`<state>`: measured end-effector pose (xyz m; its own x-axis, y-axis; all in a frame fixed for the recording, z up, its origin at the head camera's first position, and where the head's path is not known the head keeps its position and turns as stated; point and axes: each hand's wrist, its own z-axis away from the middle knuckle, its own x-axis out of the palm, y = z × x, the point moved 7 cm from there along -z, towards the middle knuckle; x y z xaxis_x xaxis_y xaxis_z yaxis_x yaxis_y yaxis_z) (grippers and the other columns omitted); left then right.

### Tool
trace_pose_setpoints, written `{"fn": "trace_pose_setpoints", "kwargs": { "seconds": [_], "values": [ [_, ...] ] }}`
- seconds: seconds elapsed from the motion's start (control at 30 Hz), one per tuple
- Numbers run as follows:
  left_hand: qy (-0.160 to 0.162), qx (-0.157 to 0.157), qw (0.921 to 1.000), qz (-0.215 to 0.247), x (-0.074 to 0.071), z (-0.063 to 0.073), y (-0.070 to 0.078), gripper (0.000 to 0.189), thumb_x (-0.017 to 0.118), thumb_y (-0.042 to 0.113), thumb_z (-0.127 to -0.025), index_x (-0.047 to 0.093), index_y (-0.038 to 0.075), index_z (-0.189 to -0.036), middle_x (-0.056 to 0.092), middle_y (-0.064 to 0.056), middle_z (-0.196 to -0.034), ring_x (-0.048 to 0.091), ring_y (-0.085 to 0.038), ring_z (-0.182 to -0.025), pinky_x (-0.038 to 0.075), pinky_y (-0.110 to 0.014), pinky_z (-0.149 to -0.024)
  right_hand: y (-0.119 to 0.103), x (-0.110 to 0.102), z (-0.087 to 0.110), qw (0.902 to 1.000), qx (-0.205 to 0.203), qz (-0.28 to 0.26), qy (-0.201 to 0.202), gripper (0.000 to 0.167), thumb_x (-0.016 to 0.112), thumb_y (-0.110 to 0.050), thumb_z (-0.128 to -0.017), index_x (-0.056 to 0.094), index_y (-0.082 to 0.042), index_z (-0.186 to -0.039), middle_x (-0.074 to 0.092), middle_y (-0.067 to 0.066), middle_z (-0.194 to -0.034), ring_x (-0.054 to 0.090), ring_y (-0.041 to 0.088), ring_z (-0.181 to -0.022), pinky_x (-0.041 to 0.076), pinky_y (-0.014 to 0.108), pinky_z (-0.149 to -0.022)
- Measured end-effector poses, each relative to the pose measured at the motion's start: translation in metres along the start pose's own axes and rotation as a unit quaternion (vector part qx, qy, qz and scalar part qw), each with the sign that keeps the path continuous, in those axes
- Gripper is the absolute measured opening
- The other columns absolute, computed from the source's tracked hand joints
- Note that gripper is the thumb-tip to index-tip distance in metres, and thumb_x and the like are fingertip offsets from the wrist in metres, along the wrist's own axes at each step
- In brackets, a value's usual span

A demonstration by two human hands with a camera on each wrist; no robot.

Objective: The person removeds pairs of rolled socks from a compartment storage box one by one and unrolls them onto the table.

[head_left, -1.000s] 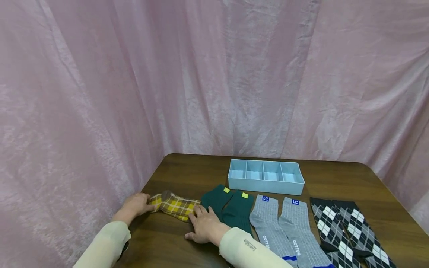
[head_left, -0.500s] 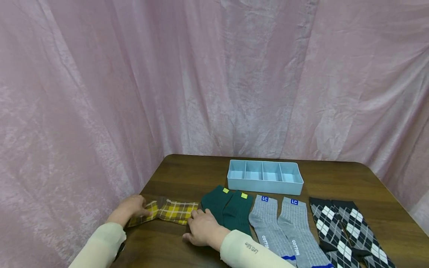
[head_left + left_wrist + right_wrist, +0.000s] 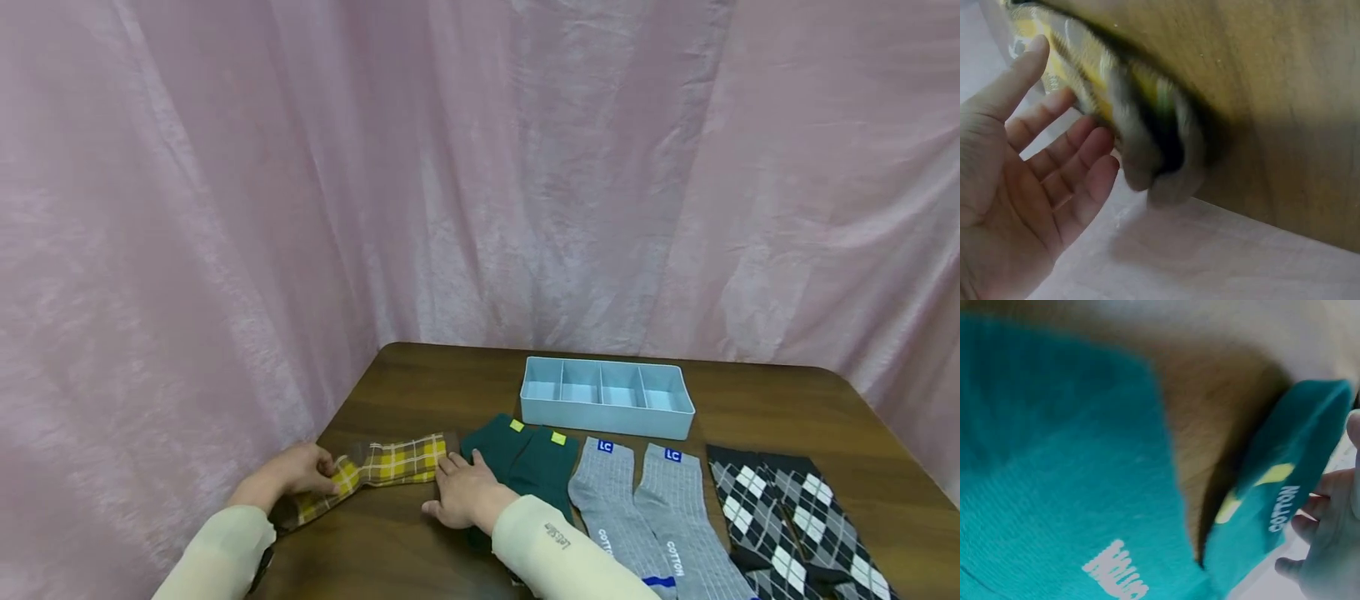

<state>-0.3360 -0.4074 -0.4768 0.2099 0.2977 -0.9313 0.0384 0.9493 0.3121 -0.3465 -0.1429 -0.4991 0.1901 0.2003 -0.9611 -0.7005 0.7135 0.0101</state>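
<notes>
A yellow-and-brown plaid sock (image 3: 405, 461) lies crosswise at the table's left side, between my hands. My left hand (image 3: 296, 477) is over its left part, fingers touching the fabric. In the left wrist view, the left hand (image 3: 1035, 162) has its thumb apart from loosely bent fingers beside the blurred sock (image 3: 1129, 119), whose brown end reaches past the table edge. My right hand (image 3: 467, 493) rests its extended fingers by the sock's right end. Dark green socks (image 3: 536, 467) lie right beside that hand; the right wrist view shows white lettering on a green sock (image 3: 1072, 456).
A pale blue box (image 3: 607, 414) with several compartments stands at the back. Grey ribbed socks (image 3: 607, 487) and black-and-white argyle socks (image 3: 802, 517) lie to the right on the wooden table (image 3: 442, 375). Pink curtains (image 3: 480, 208) hang behind.
The plaid sock's left end has come out toward the near left under my left hand, and its right end has tilted away. My right hand has shifted slightly, its fingers spreading straighter.
</notes>
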Motion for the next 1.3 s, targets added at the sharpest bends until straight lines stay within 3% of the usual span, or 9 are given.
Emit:
{"fn": "trace_pose_setpoints", "kwargs": {
  "seconds": [0.13,0.23,0.33,0.43,0.53,0.67,0.9,1.17,1.3],
  "values": [
    [-0.009,0.021,0.9997,0.006,0.0,0.003,0.009,0.022,0.082,0.03,-0.081,0.066,0.016,-0.074,0.056,0.006,-0.067,0.047,-0.012,-0.058,0.042,-0.03,-0.054,0.007,0.001,-0.002,0.9998,0.01,0.011,0.016,0.069,0.037,-0.064,-0.099,0.036,-0.023,-0.155,0.025,-0.006,-0.162,0.021,0.015,-0.148,0.02,0.047,-0.117],
    [0.037,0.068,0.9969,-0.015,-0.002,0.002,0.015,0.02,0.081,0.029,-0.083,0.068,0.014,-0.078,0.058,0.005,-0.074,0.052,-0.013,-0.063,0.046,-0.031,-0.056,0.007,0.001,-0.004,0.9995,0.001,0.012,0.03,0.069,0.038,-0.063,-0.1,0.037,-0.022,-0.155,0.025,-0.003,-0.162,0.02,0.017,-0.149,0.019,0.048,-0.117],
    [0.076,0.114,0.9905,-0.013,-0.003,-0.003,0.023,0.025,0.08,0.026,-0.084,0.072,0.009,-0.1,0.065,-0.008,-0.102,0.063,-0.026,-0.089,0.053,-0.042,-0.076,0.005,-0.002,-0.004,0.9989,-0.013,0.009,0.045,0.067,0.039,-0.061,-0.1,0.037,-0.021,-0.154,0.026,-0.002,-0.162,0.019,0.018,-0.149,0.02,0.048,-0.117],
    [0.063,0.136,0.9886,0.015,0.003,-0.006,0.029,0.044,0.079,0.023,-0.086,0.067,0.004,-0.123,0.059,-0.021,-0.129,0.057,-0.043,-0.116,0.048,-0.055,-0.091,0.001,-0.004,-0.001,0.998,-0.026,0.006,0.057,0.067,0.041,-0.061,-0.099,0.039,-0.022,-0.153,0.028,-0.002,-0.161,0.019,0.017,-0.149,0.021,0.047,-0.117],
    [0.026,0.121,0.9916,0.037,0.011,-0.007,0.031,0.049,0.077,0.023,-0.087,0.065,0.005,-0.13,0.054,-0.022,-0.139,0.05,-0.045,-0.125,0.045,-0.057,-0.096,-0.003,-0.005,0.002,0.9976,-0.036,-0.001,0.058,0.066,0.042,-0.061,-0.099,0.039,-0.023,-0.153,0.027,-0.003,-0.161,0.019,0.016,-0.149,0.022,0.047,-0.117],
    [0.012,0.104,0.9939,0.036,0.018,-0.006,0.03,0.049,0.076,0.027,-0.088,0.065,0.004,-0.129,0.052,-0.021,-0.142,0.049,-0.045,-0.127,0.045,-0.055,-0.096,-0.004,-0.005,0.006,0.9977,-0.041,-0.005,0.055,0.066,0.043,-0.061,-0.099,0.04,-0.024,-0.153,0.026,-0.003,-0.162,0.019,0.016,-0.149,0.022,0.047,-0.117],
    [0.037,0.088,0.9954,0.0,0.023,-0.014,0.038,0.049,0.074,0.035,-0.088,0.067,0.005,-0.127,0.055,-0.021,-0.139,0.052,-0.044,-0.124,0.044,-0.056,-0.098,0.01,-0.003,0.007,0.9979,-0.019,-0.013,0.061,0.067,0.044,-0.062,-0.098,0.04,-0.023,-0.153,0.028,-0.002,-0.161,0.021,0.018,-0.149,0.023,0.048,-0.116],
    [0.077,0.014,0.9944,-0.07,0.029,-0.028,0.07,0.048,0.077,0.037,-0.085,0.071,0.002,-0.117,0.069,-0.017,-0.115,0.064,-0.038,-0.107,0.05,-0.051,-0.091,0.015,-0.002,0.006,0.998,-0.007,-0.038,0.049,0.068,0.045,-0.061,-0.098,0.039,-0.021,-0.154,0.028,-0.001,-0.161,0.022,0.018,-0.148,0.024,0.048,-0.116],
    [0.079,0.012,0.9954,-0.053,0.034,-0.035,0.085,0.05,0.076,0.04,-0.086,0.071,0.0,-0.115,0.069,-0.017,-0.115,0.064,-0.039,-0.106,0.05,-0.051,-0.09,0.012,-0.002,0.006,0.9979,-0.007,-0.04,0.05,0.069,0.045,-0.062,-0.098,0.038,-0.022,-0.154,0.028,-0.001,-0.161,0.022,0.018,-0.148,0.025,0.048,-0.116]
  ]
}}
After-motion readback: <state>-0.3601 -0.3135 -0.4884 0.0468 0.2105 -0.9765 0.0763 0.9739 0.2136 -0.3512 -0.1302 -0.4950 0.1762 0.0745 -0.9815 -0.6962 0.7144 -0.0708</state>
